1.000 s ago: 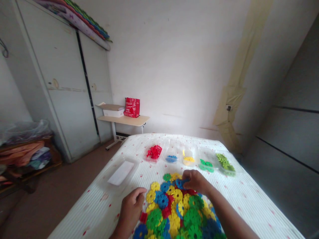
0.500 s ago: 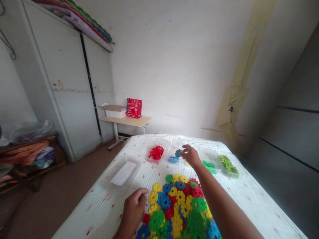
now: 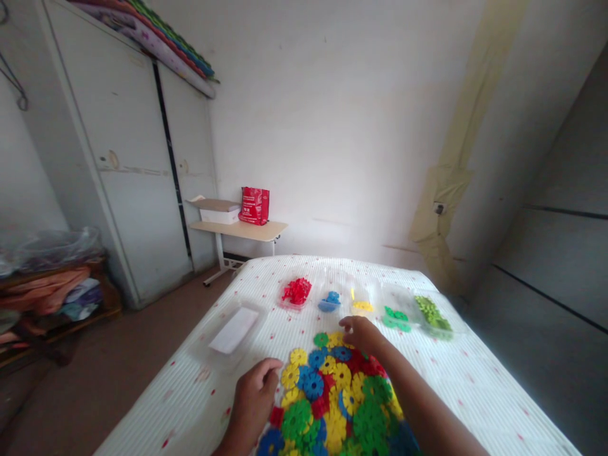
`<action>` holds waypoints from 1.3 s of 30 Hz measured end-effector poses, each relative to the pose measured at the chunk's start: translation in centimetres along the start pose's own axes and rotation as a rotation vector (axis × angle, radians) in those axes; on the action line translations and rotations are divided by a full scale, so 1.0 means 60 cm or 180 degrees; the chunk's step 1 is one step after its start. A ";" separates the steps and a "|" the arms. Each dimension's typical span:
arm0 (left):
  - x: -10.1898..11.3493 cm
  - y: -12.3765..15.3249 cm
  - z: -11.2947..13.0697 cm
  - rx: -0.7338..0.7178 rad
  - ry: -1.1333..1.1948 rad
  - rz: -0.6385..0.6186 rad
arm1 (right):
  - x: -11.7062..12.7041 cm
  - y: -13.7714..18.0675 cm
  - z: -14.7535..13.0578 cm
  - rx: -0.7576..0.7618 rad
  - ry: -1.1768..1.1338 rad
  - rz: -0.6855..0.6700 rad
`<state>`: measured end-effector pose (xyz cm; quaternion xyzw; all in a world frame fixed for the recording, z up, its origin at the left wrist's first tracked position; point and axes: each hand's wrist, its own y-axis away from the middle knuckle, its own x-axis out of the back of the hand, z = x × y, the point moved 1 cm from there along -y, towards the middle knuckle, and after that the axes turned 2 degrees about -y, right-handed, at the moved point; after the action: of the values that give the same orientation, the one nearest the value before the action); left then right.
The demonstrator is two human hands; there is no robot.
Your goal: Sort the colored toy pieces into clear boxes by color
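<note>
A pile of flower-shaped plastic discs [image 3: 342, 377] in blue, yellow, green and red lies on the table in front of me. My right hand [image 3: 360, 332] hovers over the pile's far edge, its fingers apart and no disc visible in them. Beside the pile's left edge rests my left hand [image 3: 256, 389], loosely curled with a gap between thumb and forefinger, and nothing shows in it. Beyond my right hand stand clear tubs holding blue discs [image 3: 329, 301] and yellow discs [image 3: 362, 305].
Further tubs hold red pieces [image 3: 297, 291], green discs [image 3: 396, 318] and light green pieces [image 3: 432, 313]. A clear container with a white sheet [image 3: 234, 330] lies at left on the striped cloth [image 3: 190, 392]. A side table [image 3: 242, 229] bears a red bag [image 3: 255, 206].
My right hand has let go of a blue disc at the blue tub and come back toward the pile. The yellow tub now shows. My left hand has stayed put.
</note>
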<state>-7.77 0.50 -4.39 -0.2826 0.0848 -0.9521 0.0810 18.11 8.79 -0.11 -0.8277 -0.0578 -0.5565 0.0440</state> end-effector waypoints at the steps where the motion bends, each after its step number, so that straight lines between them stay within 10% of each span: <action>1: 0.001 0.000 0.001 0.0017 0.0036 -0.0002 | -0.008 -0.003 0.001 -0.0015 0.0068 -0.0059; 18: 0.001 -0.001 -0.003 -0.0095 -0.0100 0.0038 | -0.005 0.003 0.003 -0.0163 0.0384 -0.0306; 39: -0.003 -0.002 -0.009 0.0028 0.0102 -0.0050 | 0.026 0.049 0.047 -0.0428 -0.1295 -0.0360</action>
<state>-7.96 0.69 -4.92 -0.2676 0.0797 -0.9574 0.0734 21.67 6.34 0.25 -0.9194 -0.0746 -0.3822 -0.0552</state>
